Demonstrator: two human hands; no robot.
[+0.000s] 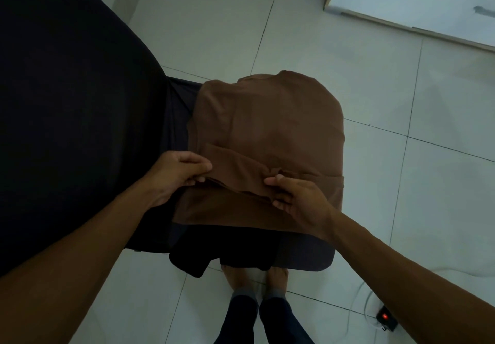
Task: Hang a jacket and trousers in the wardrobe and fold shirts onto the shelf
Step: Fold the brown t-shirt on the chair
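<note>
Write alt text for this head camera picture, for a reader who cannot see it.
Seen from above, a person's left hand and right hand pinch the near folded edge of a brown shirt spread over a dark-covered surface. Bare feet stand on white floor tiles, beside a power strip with a red light.

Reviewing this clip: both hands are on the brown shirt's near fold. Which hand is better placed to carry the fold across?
Probably the right hand: it pinches the brown shirt near the middle of the folded band, while the left hand grips the band's left end and looks better placed to anchor it.
</note>
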